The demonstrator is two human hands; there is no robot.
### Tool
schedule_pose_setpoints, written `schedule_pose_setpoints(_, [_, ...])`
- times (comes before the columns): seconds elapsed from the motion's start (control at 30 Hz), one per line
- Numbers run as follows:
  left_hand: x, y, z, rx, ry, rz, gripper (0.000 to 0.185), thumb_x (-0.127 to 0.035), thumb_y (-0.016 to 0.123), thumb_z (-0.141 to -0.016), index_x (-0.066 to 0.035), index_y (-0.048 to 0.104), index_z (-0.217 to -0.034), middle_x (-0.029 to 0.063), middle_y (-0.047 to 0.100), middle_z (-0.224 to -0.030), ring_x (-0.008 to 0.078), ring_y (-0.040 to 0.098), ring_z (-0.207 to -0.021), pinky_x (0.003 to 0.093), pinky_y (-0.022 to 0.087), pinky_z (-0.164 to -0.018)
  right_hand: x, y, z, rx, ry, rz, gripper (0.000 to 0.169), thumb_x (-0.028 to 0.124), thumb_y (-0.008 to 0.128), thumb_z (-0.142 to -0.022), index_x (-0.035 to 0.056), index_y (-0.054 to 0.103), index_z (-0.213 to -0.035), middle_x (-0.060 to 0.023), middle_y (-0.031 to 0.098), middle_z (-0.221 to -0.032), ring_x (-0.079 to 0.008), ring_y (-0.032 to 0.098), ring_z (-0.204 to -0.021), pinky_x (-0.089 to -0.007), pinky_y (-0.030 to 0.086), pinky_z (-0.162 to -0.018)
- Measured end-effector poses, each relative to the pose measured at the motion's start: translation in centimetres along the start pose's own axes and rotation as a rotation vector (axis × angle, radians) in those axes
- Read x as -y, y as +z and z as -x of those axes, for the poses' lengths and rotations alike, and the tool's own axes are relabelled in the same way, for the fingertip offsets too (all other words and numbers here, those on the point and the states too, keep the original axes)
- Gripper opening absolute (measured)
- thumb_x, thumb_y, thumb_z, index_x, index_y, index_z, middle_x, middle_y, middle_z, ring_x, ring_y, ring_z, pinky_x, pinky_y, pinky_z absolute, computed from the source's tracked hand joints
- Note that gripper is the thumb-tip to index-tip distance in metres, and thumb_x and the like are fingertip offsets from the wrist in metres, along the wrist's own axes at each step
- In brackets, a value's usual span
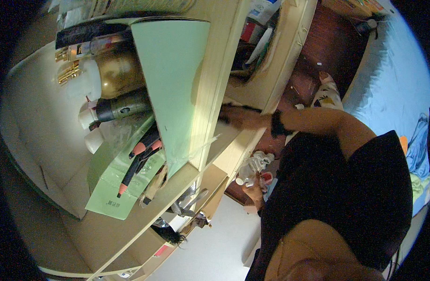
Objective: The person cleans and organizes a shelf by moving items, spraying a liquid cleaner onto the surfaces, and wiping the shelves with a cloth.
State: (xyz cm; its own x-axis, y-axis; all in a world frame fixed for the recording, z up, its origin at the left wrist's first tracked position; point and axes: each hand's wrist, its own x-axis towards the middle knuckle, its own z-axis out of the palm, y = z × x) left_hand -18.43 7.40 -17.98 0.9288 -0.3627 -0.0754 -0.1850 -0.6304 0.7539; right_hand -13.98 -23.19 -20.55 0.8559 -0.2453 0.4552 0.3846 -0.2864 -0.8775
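Observation:
My left hand (253, 191) is closed around a clear plastic bottle (248, 170) with a white cap, low beside the shelf unit. Crumpled white plastic (266, 158) and a small pink-red item (267, 177) are close to it. My right arm, with a dark band (278, 124) at the wrist, stretches across to the open compartment (253, 89) under the shelf. There my right hand (232, 117) is dim and blurred, beside a dark thin object (250, 108); its fingers are not clear.
A green board box (176, 70) on the shelf (222, 45) holds a gold jar (120, 75), a dark cylinder (125, 108) and black-and-pink pencils (125, 179). Small litter lies on the dark red floor (315, 42) near my foot (325, 77). A bed with a blue sheet (408, 80) stands behind.

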Motion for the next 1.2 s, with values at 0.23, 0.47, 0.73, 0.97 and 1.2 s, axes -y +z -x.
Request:
schedule_pose_setpoints(0.23, [0.3,0.4,1.4,-0.006,-0.228,0.036,0.025,-0.004,0.070,-0.070,0.007,0.059,-0.090,0.0108,0.063,-0.088,0.0163,0.059,-0.073,0.0280,0.047,-0.068,0.0,3.1,0.6,-0.208,0.054,0.174,0.039,0.012,0.044,-0.080,0.0017,0.045,-0.117,-0.0137,0.042,-0.124,-0.0263,0.040,-0.115,-0.0365,0.030,-0.100])
schedule_pose_setpoints(0.47, [-0.2,0.4,1.8,-0.034,-0.114,0.006,0.030,-0.004,0.071,-0.068,0.004,0.059,-0.094,0.0096,0.062,-0.090,0.0169,0.058,-0.078,0.0286,0.046,-0.070,-10.3,1.0,-3.5,0.035,0.223,0.080,0.035,0.017,0.031,-0.090,0.0025,0.037,-0.121,-0.0110,0.038,-0.124,-0.0201,0.036,-0.114,-0.0322,0.031,-0.095])
schedule_pose_setpoints(0.73, [-1.0,-0.3,4.9,-0.095,-0.180,0.231,0.024,-0.007,0.070,-0.072,0.002,0.059,-0.091,0.0073,0.062,-0.083,0.0143,0.057,-0.070,0.0266,0.047,-0.064,-15.2,3.9,-3.6,-0.174,0.569,0.089,0.028,0.015,0.037,-0.084,-0.0009,0.046,-0.105,-0.0177,0.049,-0.103,-0.0279,0.048,-0.096,-0.0383,0.039,-0.081])
schedule_pose_setpoints(0.97, [-5.5,0.3,5.0,-0.031,-0.258,0.027,0.023,-0.007,0.068,-0.074,0.003,0.059,-0.092,0.0048,0.063,-0.078,0.0116,0.057,-0.068,0.0247,0.046,-0.061,-11.3,3.1,3.9,0.086,0.566,0.234,0.024,0.014,0.042,-0.080,-0.0039,0.053,-0.092,-0.0236,0.059,-0.085,-0.0347,0.058,-0.080,-0.0437,0.046,-0.069])
schedule_pose_setpoints(1.2, [-2.4,0.4,3.5,0.067,-0.150,-0.203,0.027,-0.005,0.069,-0.071,0.004,0.060,-0.094,0.0070,0.063,-0.085,0.0141,0.058,-0.072,0.0251,0.047,-0.065,-7.6,-3.1,9.2,0.675,0.485,0.311,0.037,0.027,0.055,-0.078,-0.0015,0.050,-0.102,-0.0196,0.059,-0.078,-0.0360,0.057,-0.073,-0.0429,0.045,-0.063])
